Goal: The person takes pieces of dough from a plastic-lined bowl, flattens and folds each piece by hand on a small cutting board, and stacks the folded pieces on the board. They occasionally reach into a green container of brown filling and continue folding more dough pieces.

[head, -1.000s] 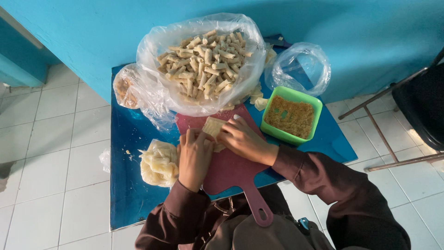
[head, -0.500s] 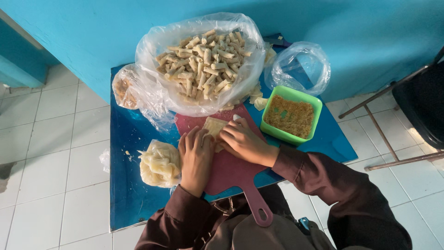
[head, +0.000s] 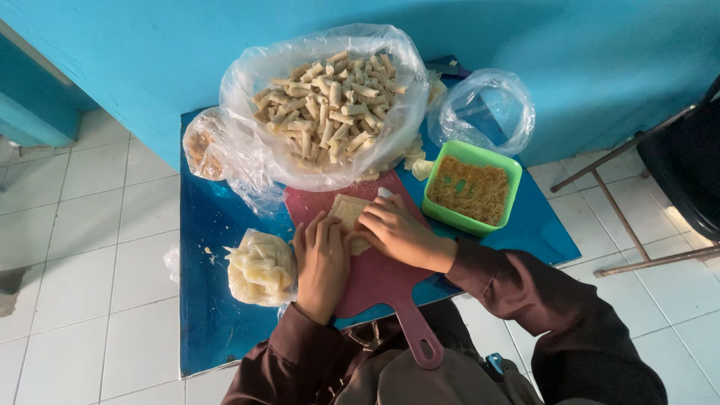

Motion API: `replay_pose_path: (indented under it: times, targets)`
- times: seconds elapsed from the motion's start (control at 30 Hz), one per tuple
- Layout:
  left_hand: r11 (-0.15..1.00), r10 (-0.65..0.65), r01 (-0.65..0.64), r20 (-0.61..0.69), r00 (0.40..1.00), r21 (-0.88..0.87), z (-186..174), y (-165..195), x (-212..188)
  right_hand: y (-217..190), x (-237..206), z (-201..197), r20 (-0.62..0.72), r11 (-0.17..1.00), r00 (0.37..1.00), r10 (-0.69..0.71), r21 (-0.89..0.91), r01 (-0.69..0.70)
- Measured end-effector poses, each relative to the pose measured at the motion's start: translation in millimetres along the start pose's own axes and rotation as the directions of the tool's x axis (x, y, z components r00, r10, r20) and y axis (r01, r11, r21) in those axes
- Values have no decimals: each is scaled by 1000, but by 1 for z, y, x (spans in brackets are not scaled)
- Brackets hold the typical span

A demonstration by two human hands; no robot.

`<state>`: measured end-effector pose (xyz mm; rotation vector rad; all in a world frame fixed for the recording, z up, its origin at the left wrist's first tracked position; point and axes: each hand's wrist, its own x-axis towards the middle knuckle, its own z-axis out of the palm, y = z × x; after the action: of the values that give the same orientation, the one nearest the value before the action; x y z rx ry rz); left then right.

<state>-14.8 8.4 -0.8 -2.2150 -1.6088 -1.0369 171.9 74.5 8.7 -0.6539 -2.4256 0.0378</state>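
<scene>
We only saw two bare hands, the left hand [head: 321, 262] and the right hand [head: 397, 234], no rings or gloves. Both arms wore long dark brown sleeves [head: 525, 300], loose and wrinkled, with the cuffs ending right at the wrists.

My left hand [head: 322, 262] lies palm down, fingers together and pointing away from me, knuckles slightly raised; my right hand [head: 396, 234] lies just beside it, turned inward, its fingers curled and pressing down, their tips meeting the tips of the left; both wrists are low and bent a little; my left forearm comes straight up from my lap, close to my body; my right forearm comes in at a slant from the right, elbow out wide; dark brown sleeves cover both arms down to the wrists.
</scene>
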Motion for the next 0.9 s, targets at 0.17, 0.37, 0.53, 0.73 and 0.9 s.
replay_pose_path:
  times: [0.17,0.37,0.53,0.73,0.9]
  targets:
    - [997,-25,23,20,1000,79,-4,6,2,-1,3,-4,-21,1000,1000,9,9,-9]
    - [994,-108,108,-13,994,-22,-13,10,8,-6,3,-9,-12,998,998,58,-28,-58]
    - [986,-29,27,12,999,166,-15,12,-1,-2,-8,-5,26,976,995,-94,-193,97]
    - [959,-17,-2,62,998,282,-7,11,-6,4,-10,1,29,945,993,-114,-305,118]
    - [950,-76,59,45,996,307,-4,12,0,11,-3,6,11,907,989,-146,-397,139]
